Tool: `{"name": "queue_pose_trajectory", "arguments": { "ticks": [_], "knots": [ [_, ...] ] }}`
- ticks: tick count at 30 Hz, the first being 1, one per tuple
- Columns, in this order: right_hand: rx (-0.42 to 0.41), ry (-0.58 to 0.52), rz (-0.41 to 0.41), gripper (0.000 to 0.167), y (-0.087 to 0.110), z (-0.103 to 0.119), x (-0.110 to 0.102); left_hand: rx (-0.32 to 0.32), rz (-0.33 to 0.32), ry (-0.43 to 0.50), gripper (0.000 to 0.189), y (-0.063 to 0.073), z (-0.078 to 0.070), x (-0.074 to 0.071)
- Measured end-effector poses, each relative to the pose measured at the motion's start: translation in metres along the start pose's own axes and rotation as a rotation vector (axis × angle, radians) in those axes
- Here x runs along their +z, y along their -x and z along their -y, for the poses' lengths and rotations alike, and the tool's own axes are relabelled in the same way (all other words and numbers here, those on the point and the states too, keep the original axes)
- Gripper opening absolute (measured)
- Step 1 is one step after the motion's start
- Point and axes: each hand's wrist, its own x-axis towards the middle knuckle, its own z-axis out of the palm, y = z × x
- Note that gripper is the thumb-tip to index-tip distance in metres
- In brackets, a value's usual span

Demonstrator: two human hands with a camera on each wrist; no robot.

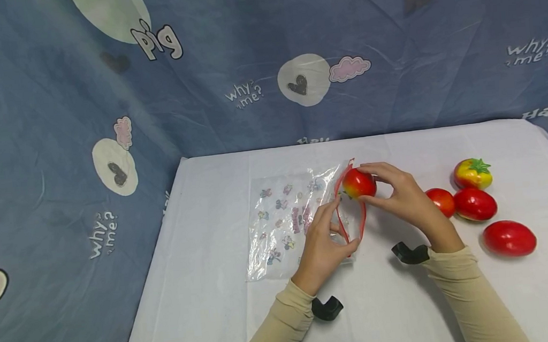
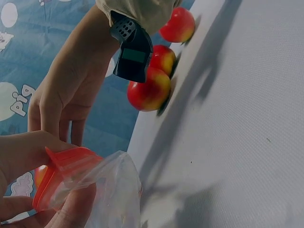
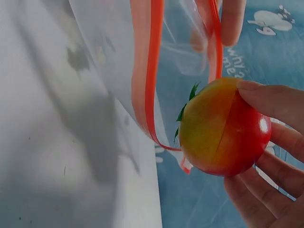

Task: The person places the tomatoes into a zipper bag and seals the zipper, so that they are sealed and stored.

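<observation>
My right hand [image 1: 403, 195] grips a red and yellow toy tomato [image 3: 223, 128] between thumb and fingers, its green leaves toward a clear zip bag [image 1: 273, 219]. The bag has a red-orange zip edge [image 3: 153, 71] and small printed figures. Thumb and fingers of my left hand [image 1: 321, 245] hold that edge, and the mouth gapes. At the mouth the tomato sits, partly behind the zip edge in the left wrist view; whether any of it is inside I cannot tell.
Right of my right hand lie several more toy tomatoes: a yellow-red one with a green top [image 1: 472, 173], a red one [image 1: 476, 204], one partly behind my wrist [image 1: 440, 202], and another nearer the front [image 1: 509, 238]. A blue printed cloth [image 1: 225, 46] hangs behind the white table [image 1: 202, 241].
</observation>
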Motion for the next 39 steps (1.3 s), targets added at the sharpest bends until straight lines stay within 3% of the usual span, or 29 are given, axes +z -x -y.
{"name": "queue_pose_trajectory", "arguments": {
  "ticks": [11, 25, 32, 39],
  "knots": [
    [0.011, -0.011, 0.101, 0.063, 0.0, 0.004, 0.009, 0.011, -0.001, -0.002, 0.09, 0.0, 0.001, 0.0],
    [-0.011, -0.02, 0.135, 0.062, -0.001, 0.002, 0.025, 0.007, 0.001, 0.019, 0.089, 0.001, -0.001, 0.0],
    [-0.002, 0.036, 0.165, 0.059, -0.001, 0.006, 0.036, 0.036, 0.001, 0.003, 0.088, 0.001, -0.001, 0.0],
    [0.003, 0.101, 0.247, 0.058, 0.0, 0.008, 0.046, 0.045, -0.005, -0.035, 0.089, 0.001, 0.001, 0.0]
  ]
}}
